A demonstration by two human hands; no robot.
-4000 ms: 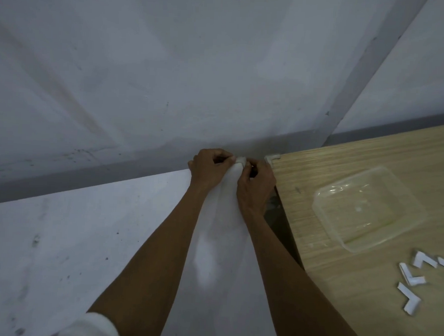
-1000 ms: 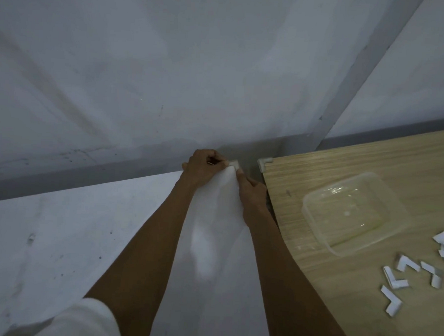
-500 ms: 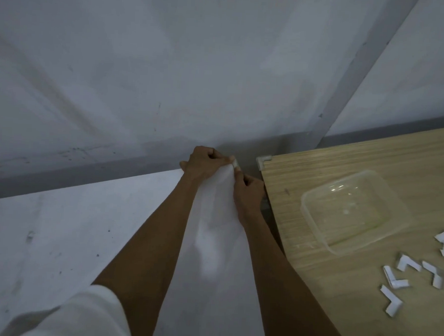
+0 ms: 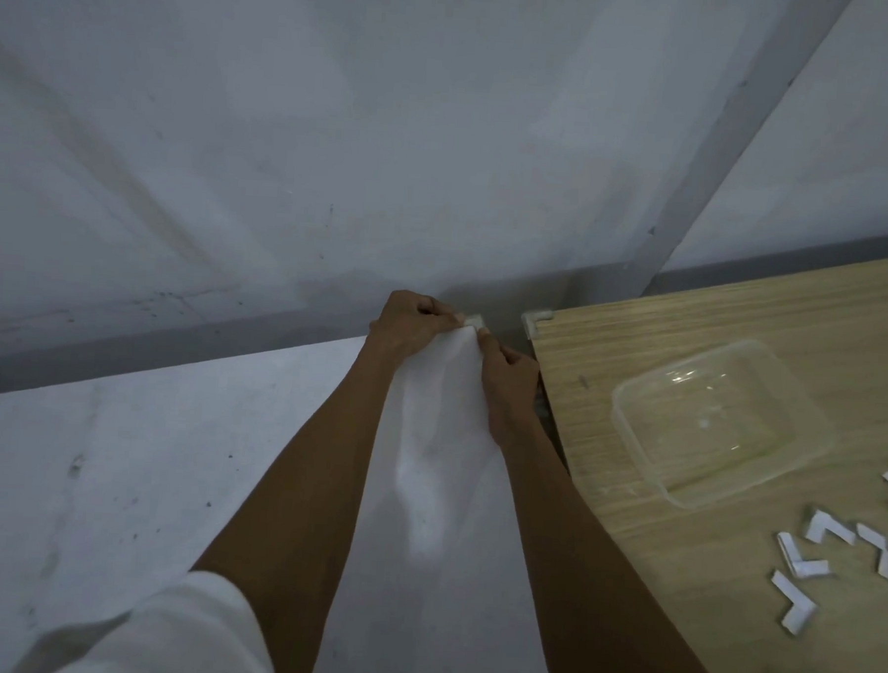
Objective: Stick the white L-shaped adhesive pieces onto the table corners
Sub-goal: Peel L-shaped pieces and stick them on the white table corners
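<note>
A white table (image 4: pixel 116 473) fills the lower left, and its far right corner sits between my two hands. My left hand (image 4: pixel 411 324) and my right hand (image 4: pixel 506 386) both pinch a small white L-shaped adhesive piece (image 4: pixel 472 320) against that corner. The piece is mostly hidden by my fingertips. To the right, a wooden table (image 4: pixel 727 582) has a pale corner piece (image 4: pixel 534 320) stuck on its far left corner.
An empty clear plastic container (image 4: pixel 720 423) rests on the wooden table. Several loose white L-shaped pieces (image 4: pixel 800 566) lie near its right edge. A grey wall stands close behind both tables, and a narrow dark gap separates them.
My hands have stayed at the white table's corner; my left fingers have shifted slightly on the piece. The view has drifted a little.
</note>
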